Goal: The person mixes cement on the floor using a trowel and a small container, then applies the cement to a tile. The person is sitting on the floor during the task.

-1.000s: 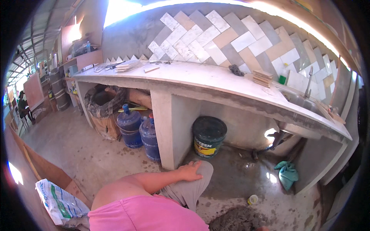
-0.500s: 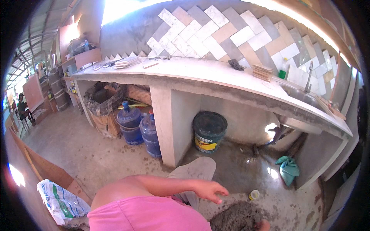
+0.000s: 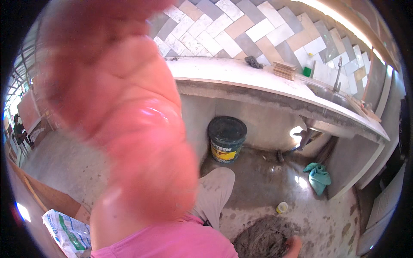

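My left hand [image 3: 107, 86] is raised very close to the camera, its palm large and blurred. Its fingers are smeared and cut off at the upper edge, so their pose is unclear. At the bottom edge, part of my right hand [image 3: 294, 246] shows beside a heap of wet grey mortar [image 3: 260, 236] on the floor. Its fingers, and anything in them, are hidden. Just beyond the mortar sits a small white and yellow cup [image 3: 282, 207].
A dark lidded bucket [image 3: 227, 139] stands under the concrete counter [image 3: 223, 73]. Stacked tiles [image 3: 284, 71] lie on top, near a sink [image 3: 329, 94]. A green cloth [image 3: 318, 177] rests by the right support. A printed sack [image 3: 66, 232] stands at lower left.
My left hand has swung up from above the mortar to right before the camera, covering the counter's left part and the blue water jugs. My right hand stays beside the mortar.
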`<state>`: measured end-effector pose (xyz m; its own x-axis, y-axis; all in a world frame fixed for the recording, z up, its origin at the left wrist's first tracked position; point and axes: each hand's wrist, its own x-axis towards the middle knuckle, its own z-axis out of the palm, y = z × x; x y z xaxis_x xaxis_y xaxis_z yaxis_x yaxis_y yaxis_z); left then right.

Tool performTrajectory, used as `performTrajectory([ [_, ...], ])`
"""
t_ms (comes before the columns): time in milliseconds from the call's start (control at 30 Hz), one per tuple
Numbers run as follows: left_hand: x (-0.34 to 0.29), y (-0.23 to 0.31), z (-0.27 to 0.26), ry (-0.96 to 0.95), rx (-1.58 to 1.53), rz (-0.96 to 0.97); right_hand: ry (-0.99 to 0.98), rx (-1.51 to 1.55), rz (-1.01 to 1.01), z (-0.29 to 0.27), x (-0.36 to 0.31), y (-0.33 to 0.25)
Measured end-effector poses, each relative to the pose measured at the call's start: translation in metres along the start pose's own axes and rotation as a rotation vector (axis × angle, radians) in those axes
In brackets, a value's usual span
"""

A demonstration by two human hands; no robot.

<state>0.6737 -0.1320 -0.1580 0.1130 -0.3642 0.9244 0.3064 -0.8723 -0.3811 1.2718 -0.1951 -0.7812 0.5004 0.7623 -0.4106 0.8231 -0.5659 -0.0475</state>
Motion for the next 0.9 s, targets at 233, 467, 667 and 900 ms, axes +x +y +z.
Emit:
performTrajectory([
  [233,0.000,0.007,-0.047,0.144,0.116,0.043,-0.210,-0.082,0.107,0.039,0.096,0.048],
  [467,-0.008,0.011,-0.080,0.166,0.199,0.005,-0.278,-0.205,0.131,0.019,0.076,0.063],
  [667,-0.017,0.013,-0.108,0.120,0.280,-0.053,-0.168,-0.213,0.046,-0.039,0.005,-0.029],
  [900,-0.028,-0.010,-0.100,0.183,0.253,-0.101,-0.164,-0.216,0.143,-0.072,-0.007,-0.021],
])
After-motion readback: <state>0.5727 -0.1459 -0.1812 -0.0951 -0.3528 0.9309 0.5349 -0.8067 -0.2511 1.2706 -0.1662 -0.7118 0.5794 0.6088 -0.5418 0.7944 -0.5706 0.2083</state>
